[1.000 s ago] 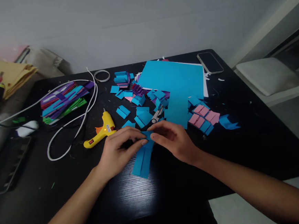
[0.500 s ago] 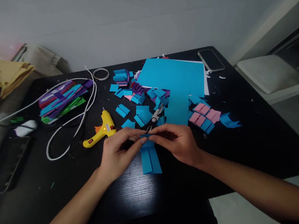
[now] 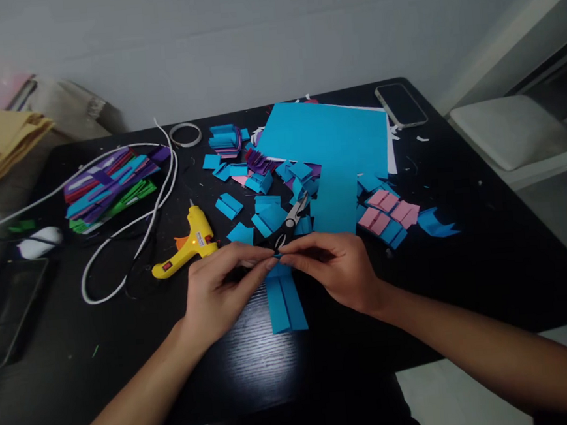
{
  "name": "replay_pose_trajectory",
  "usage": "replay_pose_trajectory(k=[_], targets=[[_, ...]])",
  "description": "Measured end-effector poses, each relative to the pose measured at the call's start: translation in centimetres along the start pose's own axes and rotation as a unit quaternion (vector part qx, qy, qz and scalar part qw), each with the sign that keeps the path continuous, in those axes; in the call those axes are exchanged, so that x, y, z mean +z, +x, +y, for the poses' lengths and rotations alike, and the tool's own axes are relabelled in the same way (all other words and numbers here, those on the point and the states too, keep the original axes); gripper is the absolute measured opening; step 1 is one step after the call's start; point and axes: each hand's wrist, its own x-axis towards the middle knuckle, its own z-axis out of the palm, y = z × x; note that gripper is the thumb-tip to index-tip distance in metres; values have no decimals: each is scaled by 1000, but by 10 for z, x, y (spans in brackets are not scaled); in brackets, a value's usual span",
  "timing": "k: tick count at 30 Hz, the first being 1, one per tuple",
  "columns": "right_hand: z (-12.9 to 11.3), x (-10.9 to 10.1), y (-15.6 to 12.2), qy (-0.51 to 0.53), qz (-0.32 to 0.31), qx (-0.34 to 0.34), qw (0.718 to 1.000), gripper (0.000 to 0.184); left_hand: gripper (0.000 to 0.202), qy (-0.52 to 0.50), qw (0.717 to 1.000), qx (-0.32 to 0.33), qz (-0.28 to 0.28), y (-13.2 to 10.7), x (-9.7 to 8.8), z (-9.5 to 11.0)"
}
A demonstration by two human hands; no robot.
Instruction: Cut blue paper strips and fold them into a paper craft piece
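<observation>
Both hands meet over the near middle of a black table (image 3: 465, 277). My left hand (image 3: 221, 289) and my right hand (image 3: 334, 267) each pinch the top edge of a folded blue paper strip (image 3: 284, 301), which hangs down towards me with a crease along its length. Just beyond my fingertips lie scissors (image 3: 291, 221) among several small folded blue paper pieces (image 3: 269, 217). A yellow glue gun (image 3: 188, 246) lies to the left of my left hand.
A large blue sheet (image 3: 330, 143) lies behind the scissors, pink and blue folded pieces (image 3: 386, 217) to its right. A phone (image 3: 400, 105) rests at the far right corner. A pile of coloured strips (image 3: 107, 187), a white cable (image 3: 133, 237) and a tape ring (image 3: 185, 135) are at the left.
The blue strip swung from slanting down-left to hanging straight down, and both hands closed to a pinch on its top edge. The view shifted slightly.
</observation>
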Motion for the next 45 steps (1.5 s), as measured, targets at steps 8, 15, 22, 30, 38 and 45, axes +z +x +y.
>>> replay_pose_trajectory(k=[8,15,22,30,38,45], targets=[[0,0,1,17,-14,14,1000,13,5,-3,999,-30,-34,0,1,2],[0,0,2,55,-27,35,997,18,5,-24,998,-63,-15,2,1,3],[-2,0,2,50,-15,27,998,14,7,-40,997,-65,-10,0,2,2],[-1,-1,3,54,-8,18,998,15,13,-48,998,-51,3,-2,3,-1],[-4,-1,5,53,-7,31,998,14,13,-35,999,-22,6,-4,4,-7],[-2,-2,5,68,-5,46,997,14,10,-49,999,-19,-1,-1,4,-5]])
